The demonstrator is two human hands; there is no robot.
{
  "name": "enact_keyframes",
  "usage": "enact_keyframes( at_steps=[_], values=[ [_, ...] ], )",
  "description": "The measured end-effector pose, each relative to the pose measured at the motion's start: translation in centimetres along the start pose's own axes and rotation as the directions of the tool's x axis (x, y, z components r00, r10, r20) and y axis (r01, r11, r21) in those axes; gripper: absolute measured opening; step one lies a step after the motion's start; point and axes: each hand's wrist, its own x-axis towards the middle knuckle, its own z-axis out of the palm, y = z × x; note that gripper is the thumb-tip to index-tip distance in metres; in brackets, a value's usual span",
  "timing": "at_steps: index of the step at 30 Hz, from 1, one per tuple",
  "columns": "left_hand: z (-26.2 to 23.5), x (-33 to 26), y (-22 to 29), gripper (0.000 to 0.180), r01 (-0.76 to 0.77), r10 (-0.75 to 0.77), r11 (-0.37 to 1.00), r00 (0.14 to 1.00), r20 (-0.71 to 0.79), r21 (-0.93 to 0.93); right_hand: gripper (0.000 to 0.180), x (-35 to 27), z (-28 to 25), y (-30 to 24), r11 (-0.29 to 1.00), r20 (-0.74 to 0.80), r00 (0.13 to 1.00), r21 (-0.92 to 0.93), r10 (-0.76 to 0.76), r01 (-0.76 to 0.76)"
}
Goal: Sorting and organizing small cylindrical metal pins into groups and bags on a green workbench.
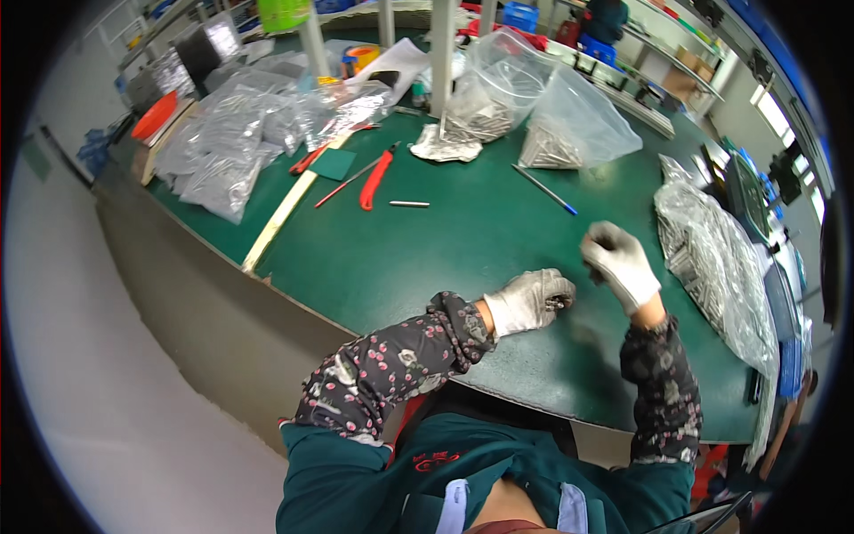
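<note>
My left hand (527, 303), in a whitish work glove, rests low over the green table (356, 276). Its fingers are curled closed, and a small dark or shiny bit shows at the fingertips, too small to name. To its right, my right hand (620, 264), gloved the same way, is held up with the fingers bent in and pressed together. Whatever it may hold is hidden. Beyond the hands lie a blue-capped pen (544, 190) and a single slim metal pin (409, 205). A red-handled tool (375, 182) and a thin red rod-like tool (345, 183) lie farther left.
Two clear plastic tubs, one upright (507, 76) and one tipped (592, 120), hold many metal pins beside a crumpled white cloth (445, 145). Clear plastic bags (227, 142) are heaped at far left. A large plastic bag (712, 249) of metal parts lies along the right edge.
</note>
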Motion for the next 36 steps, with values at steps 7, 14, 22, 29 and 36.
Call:
enact_keyframes(
  at_steps=[7,14,22,29,36],
  values=[
    [0.9,0.5,0.0,0.026,0.049,-0.049,0.999,0.999,-0.004,-0.006,0.014,5.9,3.7,-2.3,0.778,0.068,0.949,-0.556,-0.308,0.293],
    [1.1,0.1,-0.1,0.031,0.069,-0.114,0.948,0.985,0.130,0.312,0.013,7.3,12.0,-6.2,0.410,0.525,0.733,-0.609,-0.432,0.679],
    [1.3,0.4,0.2,0.040,-0.160,-0.138,0.854,0.848,0.512,0.495,0.019,11.9,17.0,-5.0,0.518,0.406,0.902,-0.746,-0.147,0.420],
    [4.6,-0.6,-3.1,0.025,-0.050,0.008,0.923,0.994,0.109,0.383,0.014,12.8,13.4,-2.9,0.984,0.579,0.808,0.177,-0.106,0.003],
    [4.6,-0.3,-3.7,0.043,-0.104,0.015,0.882,0.981,0.194,0.460,0.012,12.0,11.2,-3.4,0.945,0.508,0.845,0.327,-0.169,-0.007]
  ],
)
